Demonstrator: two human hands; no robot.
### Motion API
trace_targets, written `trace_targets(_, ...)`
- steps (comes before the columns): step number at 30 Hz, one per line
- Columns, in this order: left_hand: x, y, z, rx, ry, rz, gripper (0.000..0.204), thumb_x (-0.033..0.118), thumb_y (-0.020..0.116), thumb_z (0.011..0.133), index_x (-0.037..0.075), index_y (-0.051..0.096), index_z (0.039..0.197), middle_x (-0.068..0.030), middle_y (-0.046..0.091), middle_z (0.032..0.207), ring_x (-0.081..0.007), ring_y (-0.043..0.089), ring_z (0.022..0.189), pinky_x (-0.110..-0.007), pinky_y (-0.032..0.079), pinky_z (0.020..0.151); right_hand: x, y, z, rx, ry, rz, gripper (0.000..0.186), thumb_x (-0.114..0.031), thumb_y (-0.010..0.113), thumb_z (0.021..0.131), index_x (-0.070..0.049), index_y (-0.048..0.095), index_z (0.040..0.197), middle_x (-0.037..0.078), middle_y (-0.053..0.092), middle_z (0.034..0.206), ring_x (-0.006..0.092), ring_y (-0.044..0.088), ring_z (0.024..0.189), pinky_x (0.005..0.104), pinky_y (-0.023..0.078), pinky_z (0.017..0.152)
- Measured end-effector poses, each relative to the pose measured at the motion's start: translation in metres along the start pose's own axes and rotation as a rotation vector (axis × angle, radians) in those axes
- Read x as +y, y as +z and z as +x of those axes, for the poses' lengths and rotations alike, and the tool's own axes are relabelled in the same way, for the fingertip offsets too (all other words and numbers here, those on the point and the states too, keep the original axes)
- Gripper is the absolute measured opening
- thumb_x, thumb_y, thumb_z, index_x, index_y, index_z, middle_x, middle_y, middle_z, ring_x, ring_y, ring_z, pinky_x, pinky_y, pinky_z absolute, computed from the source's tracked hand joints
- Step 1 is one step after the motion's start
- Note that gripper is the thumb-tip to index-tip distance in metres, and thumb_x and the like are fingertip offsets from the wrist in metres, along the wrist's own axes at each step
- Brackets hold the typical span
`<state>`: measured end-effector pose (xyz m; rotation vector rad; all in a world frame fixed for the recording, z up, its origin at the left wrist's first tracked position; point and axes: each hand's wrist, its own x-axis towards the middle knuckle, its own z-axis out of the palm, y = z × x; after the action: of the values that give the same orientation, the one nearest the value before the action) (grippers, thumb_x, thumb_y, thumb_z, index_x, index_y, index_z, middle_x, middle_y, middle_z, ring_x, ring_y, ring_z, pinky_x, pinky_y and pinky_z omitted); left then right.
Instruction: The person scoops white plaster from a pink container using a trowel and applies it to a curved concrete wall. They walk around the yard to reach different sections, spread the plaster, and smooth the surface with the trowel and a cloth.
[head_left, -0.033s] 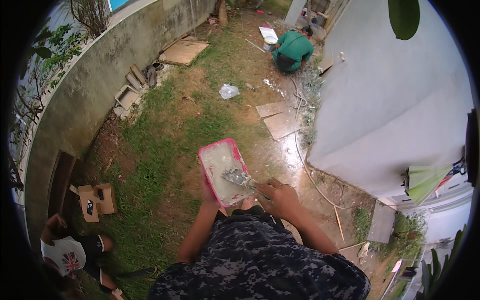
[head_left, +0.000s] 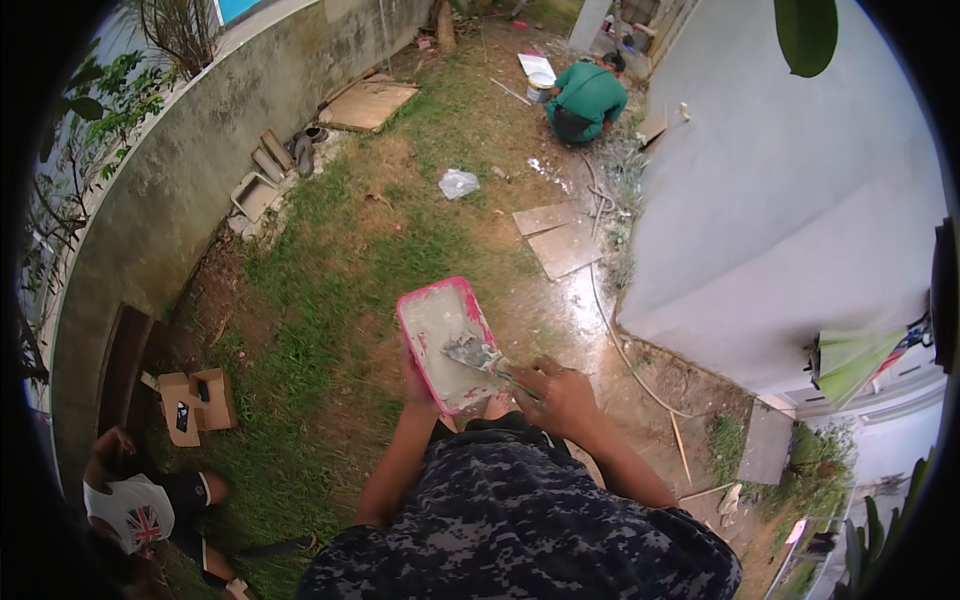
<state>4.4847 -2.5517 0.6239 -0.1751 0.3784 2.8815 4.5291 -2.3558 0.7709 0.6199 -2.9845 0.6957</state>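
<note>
A pink-rimmed rectangular tub [head_left: 462,285] with pale grey paste [head_left: 437,318] smeared inside is in front of my body. My left hand [head_left: 415,378] grips its left side from below; most of those fingers are hidden behind the tub. In my right hand [head_left: 553,393] is a putty knife [head_left: 472,354], the fingers wrapped round its handle. Its paste-coated blade rests in the tub, over the paste, pointing to the upper left.
A person in green [head_left: 590,100] squats by a white bucket [head_left: 540,86] near the pale wall [head_left: 770,200]. Another person [head_left: 140,510] is at lower left beside an open cardboard box [head_left: 215,405]. A hose [head_left: 625,355] and flat boards [head_left: 565,245] lie on the ground.
</note>
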Motion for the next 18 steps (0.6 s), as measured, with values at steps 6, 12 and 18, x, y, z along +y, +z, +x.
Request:
trace_targets(6, 0.001, 0.009, 0.014, -0.118, -0.019, -0.022, 0.079, 0.067, 0.041, 0.092, 0.009, 0.039, 0.145, -0.0145, 0.047, 0.142, -0.0335, 0.049, 0.126, -0.050, 0.041, 0.106, 0.010, 0.007, 0.000, 0.024, 0.049, -0.004, 0.029, -0.019, 0.070, 0.082, -0.015, 0.069, 0.111, 0.012, 0.065, 0.089, 0.0330, 0.066, 0.068, 0.0410, 0.053, 0.057)
trace_targets(12, -0.014, 0.011, 0.013, -0.067, -0.162, -0.032, 0.080, 0.069, 0.042, 0.091, 0.009, 0.040, 0.143, -0.0143, 0.049, 0.140, -0.0327, 0.053, 0.123, -0.050, 0.044, 0.103, 0.011, 0.005, -0.003, 0.075, 0.015, 0.040, 0.034, -0.022, 0.068, 0.083, -0.015, 0.065, 0.117, 0.017, 0.063, 0.096, 0.0370, 0.067, 0.070, 0.0450, 0.055, 0.058)
trace_targets(18, -0.021, 0.019, 0.007, -0.024, -0.060, 0.082, 0.082, 0.071, 0.042, 0.089, 0.008, 0.040, 0.143, -0.0150, 0.051, 0.138, -0.0326, 0.054, 0.121, -0.050, 0.045, 0.101, 0.010, 0.001, -0.006, 0.001, 0.071, 0.047, 0.036, -0.020, 0.067, 0.084, -0.014, 0.064, 0.119, 0.017, 0.064, 0.095, 0.0374, 0.067, 0.071, 0.0448, 0.055, 0.060)
